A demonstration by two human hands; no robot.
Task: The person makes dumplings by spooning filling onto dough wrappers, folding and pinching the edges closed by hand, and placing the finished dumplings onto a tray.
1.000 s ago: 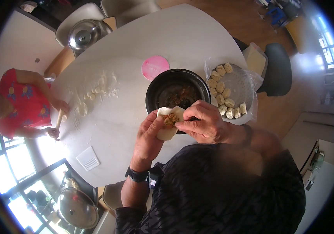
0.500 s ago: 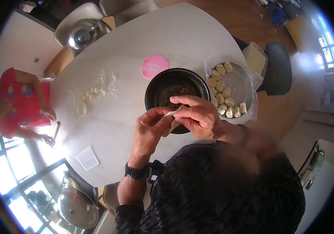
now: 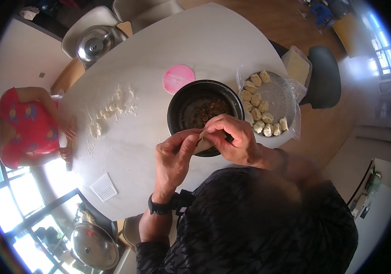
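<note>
A pale dumpling (image 3: pixel 202 145) is pinched between my two hands over the near rim of a dark round pan (image 3: pixel 173 112). Its folded edge sits under the fingertips, so much of it is hidden. My left hand (image 3: pixel 173 157) closes on it from the left, thumb against forefinger. From the right, my right hand (image 3: pixel 236 141) grips the same edge with thumb and fingers. Brown chopped filling (image 3: pixel 209 112) lies in the pan. Just right of the pan, a round tray (image 3: pixel 280 98) lined with clear plastic holds several finished dumplings (image 3: pixel 263 106) along its left and lower sides.
A pink disc (image 3: pixel 178 79) lies behind the pan. Left on the white table (image 3: pixel 136 182) are small dough pieces (image 3: pixel 111 108) in scattered flour and a white slotted square (image 3: pixel 104 187). At the left edge a person in red (image 3: pixel 31 123) holds a rolling pin (image 3: pixel 68 160).
My right fingers have come down and closed nearer my left fingertips on the dumpling's edge. The other person's hands have drawn together over the rolling pin. The view has shifted slightly.
</note>
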